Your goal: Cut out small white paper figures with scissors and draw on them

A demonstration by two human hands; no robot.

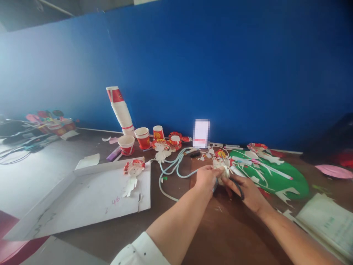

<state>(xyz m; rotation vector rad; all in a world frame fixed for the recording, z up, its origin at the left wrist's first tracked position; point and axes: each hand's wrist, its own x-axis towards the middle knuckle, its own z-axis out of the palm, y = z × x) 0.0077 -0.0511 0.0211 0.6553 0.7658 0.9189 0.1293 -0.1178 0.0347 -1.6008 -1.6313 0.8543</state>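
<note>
My left hand [206, 178] is closed on a white paper-cup cutout [225, 170], its fingers pinching the near side. Red and yellow printed parts show just beyond the fingers. In my right hand [248, 189] are scissors with dark handles [239, 190], close against the cutout. The blades are mostly hidden by the fingers and paper. Just past both hands lie white paper scraps [205, 156]. A finished-looking paper doll with a red fringe [134, 168] lies on the white box lid [104, 200] to the left, and another paper doll [161, 149] is behind it.
A tall leaning stack of paper cups [121, 112] stands against the blue partition [220, 66], near shorter red-and-white cups [142, 138]. A pale blue cable [176, 170] loops left of my hands. Rightward are a green sheet [295, 182], markers and an open notebook [328, 221].
</note>
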